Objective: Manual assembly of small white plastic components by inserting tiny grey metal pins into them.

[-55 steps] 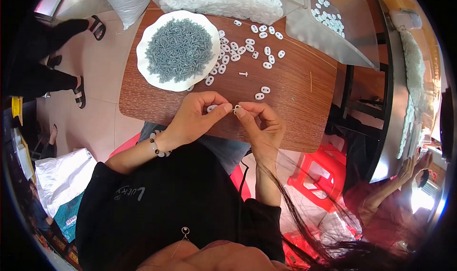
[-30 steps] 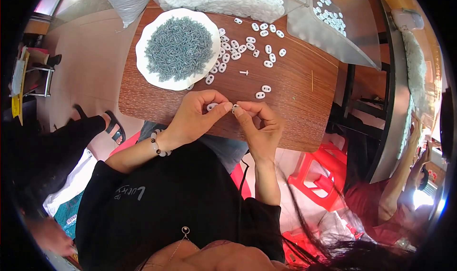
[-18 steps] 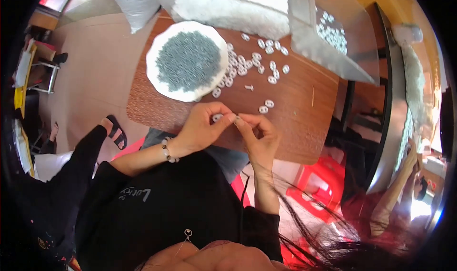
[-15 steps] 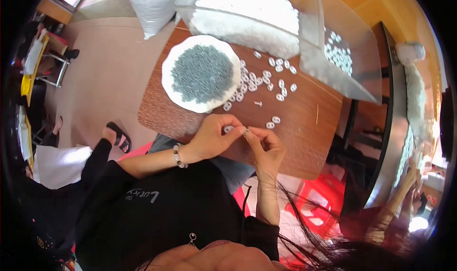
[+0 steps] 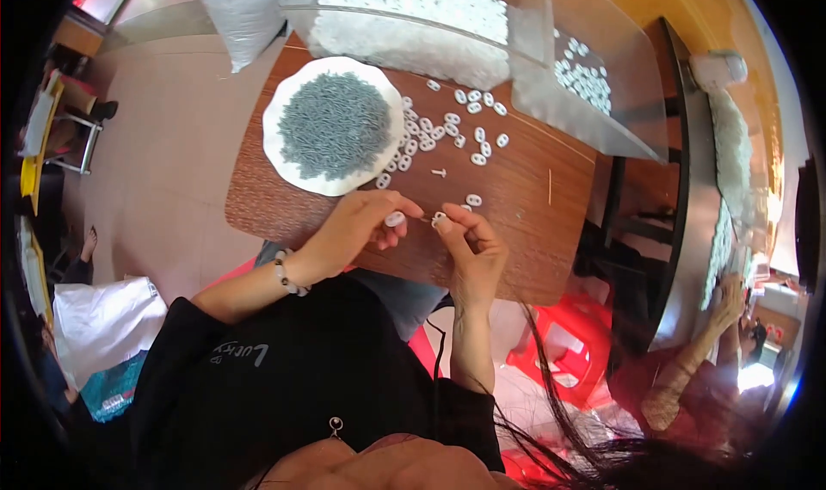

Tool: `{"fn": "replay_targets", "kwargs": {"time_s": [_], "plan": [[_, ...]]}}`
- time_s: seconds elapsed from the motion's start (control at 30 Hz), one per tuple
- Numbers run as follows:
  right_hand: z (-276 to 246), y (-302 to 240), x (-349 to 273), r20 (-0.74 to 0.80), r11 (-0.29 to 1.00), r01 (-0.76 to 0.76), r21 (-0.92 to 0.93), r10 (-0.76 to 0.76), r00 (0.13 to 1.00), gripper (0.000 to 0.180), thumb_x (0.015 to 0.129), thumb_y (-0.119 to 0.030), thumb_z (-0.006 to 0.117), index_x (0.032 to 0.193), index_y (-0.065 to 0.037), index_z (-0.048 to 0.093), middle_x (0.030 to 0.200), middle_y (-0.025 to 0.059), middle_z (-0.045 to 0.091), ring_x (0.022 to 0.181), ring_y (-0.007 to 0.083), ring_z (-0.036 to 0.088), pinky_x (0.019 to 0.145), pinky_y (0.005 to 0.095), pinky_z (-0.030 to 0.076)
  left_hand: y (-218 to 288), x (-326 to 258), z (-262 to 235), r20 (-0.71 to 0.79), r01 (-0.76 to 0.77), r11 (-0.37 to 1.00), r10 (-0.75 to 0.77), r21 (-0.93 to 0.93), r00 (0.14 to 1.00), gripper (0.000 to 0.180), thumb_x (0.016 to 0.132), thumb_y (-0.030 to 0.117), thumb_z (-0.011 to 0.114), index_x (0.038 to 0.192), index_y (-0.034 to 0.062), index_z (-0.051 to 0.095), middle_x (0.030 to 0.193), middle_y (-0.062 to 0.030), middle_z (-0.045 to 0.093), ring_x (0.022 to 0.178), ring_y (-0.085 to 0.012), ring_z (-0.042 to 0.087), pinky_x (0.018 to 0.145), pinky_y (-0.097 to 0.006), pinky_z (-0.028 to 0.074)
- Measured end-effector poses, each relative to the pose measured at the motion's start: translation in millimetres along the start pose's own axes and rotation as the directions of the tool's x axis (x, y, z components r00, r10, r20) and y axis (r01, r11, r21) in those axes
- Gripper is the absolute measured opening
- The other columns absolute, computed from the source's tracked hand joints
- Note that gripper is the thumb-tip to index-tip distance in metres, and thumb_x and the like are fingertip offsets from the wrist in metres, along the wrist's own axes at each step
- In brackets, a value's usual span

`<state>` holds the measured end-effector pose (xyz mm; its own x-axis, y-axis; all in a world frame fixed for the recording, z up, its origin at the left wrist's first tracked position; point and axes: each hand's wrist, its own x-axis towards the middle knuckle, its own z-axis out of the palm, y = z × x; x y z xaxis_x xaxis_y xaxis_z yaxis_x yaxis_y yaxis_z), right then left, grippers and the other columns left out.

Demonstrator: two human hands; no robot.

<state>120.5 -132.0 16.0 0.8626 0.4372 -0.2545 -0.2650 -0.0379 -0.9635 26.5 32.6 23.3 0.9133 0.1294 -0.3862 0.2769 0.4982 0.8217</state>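
My left hand [image 5: 354, 228] is over the near side of the brown table, its fingers curled around a white oval piece with holes [image 5: 395, 220]. Close to its right, my right hand [image 5: 475, 258] pinches another small white two-hole piece [image 5: 440, 220] between thumb and forefinger. The left forefinger points at that piece, and a tiny dark sliver shows in the gap. Beyond the left hand is a scalloped white plate [image 5: 274, 150] heaped with small grey screws [image 5: 335, 124]. A single loose screw [image 5: 440, 172] lies on the wood.
Several loose white two-hole pieces [image 5: 452, 130] are scattered right of the plate on the table [image 5: 538, 223]. Clear bins [image 5: 529, 90] filled with white pieces stand at the back. A red stool [image 5: 564, 361] is at the right, and another person's arm [image 5: 697, 352] shows far right.
My hands have drawn slightly apart, and a white piece now shows at my right fingertips. The whole scene has shifted a little left and up in view.
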Motion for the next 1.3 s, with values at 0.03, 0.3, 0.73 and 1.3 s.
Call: {"fn": "replay_targets", "kwargs": {"time_s": [0.03,0.3,0.73,1.3], "plan": [[-1.9,0.1,-0.6,0.02,0.999,0.003,0.04,-0.003,1.0,0.022,0.083,-0.002,0.071,0.104,0.005,0.067,0.087,0.0033,0.067,0.079,0.0075,0.061,0.075,0.0201,0.047,2.6,-1.1,1.2,-0.011,0.02,1.0,-0.02,-0.008,1.0,0.023,0.096,0.019,0.055,0.107,0.0013,0.063,0.08,0.0003,0.059,0.068,-0.0052,0.052,0.063,-0.02,0.043],[-10.8,2.3,-1.7,-0.024,0.996,0.02,0.085,-0.018,1.0,0.019,0.084,-0.003,0.07,0.102,0.003,0.067,0.09,0.0057,0.068,0.081,0.0091,0.062,0.077,0.0204,0.047,-3.0,-0.8,1.2,-0.05,0.051,0.999,-0.051,0.006,0.997,0.018,0.094,0.013,0.058,0.108,0.0017,0.062,0.089,-0.0016,0.063,0.071,-0.0056,0.055,0.066,-0.019,0.045],[-12.8,49.8,-7.7,-0.239,0.873,0.204,0.444,-0.104,0.966,0.014,0.09,-0.006,0.064,0.101,0.003,0.062,0.087,0.0068,0.064,0.074,0.0107,0.054,0.07,0.0228,0.044,-51.0,26.7,36.1,0.226,-0.43,0.299,0.532,0.852,0.816,0.024,0.076,0.017,0.074,0.091,0.0048,0.062,0.08,-0.0084,0.053,0.069,-0.0258,0.057,0.058,-0.035,0.047],[-21.2,45.3,-3.8,-0.144,0.826,0.118,0.551,-0.045,0.989,0.015,0.092,-0.008,0.062,0.103,0.002,0.06,0.09,0.0076,0.064,0.078,0.0131,0.057,0.074,0.0257,0.047,-60.7,41.6,52.3,0.283,-0.385,0.124,0.485,0.914,0.828,0.012,0.081,0.007,0.061,0.091,0.0035,0.057,0.083,-0.0101,0.052,0.077,-0.0292,0.058,0.062,-0.039,0.048]]}}
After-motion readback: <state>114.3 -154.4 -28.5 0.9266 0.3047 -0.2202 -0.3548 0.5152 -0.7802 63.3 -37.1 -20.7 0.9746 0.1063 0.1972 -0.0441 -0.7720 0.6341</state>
